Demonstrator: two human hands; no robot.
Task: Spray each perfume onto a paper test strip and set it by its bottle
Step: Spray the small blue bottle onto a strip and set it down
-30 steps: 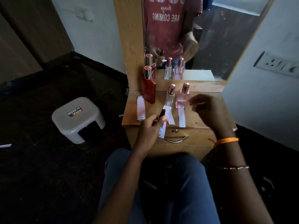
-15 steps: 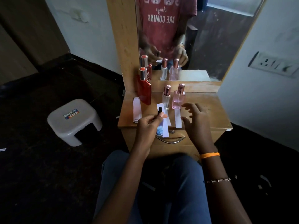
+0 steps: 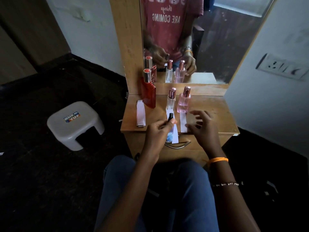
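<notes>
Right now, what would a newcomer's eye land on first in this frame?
Probably the two hands over the front edge of the wooden dresser: the left hand grips a small spray bottle with a black nozzle, and the right hand hovers open beside it. Behind them stand a tall red bottle, a clear bottle and a pink bottle, with white paper strips laid in front.

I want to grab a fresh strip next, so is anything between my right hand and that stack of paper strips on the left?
Yes. The left hand, holding a small spray bottle, sits between the right hand and the stack of strips. The red bottle stands just behind the stack.
</notes>
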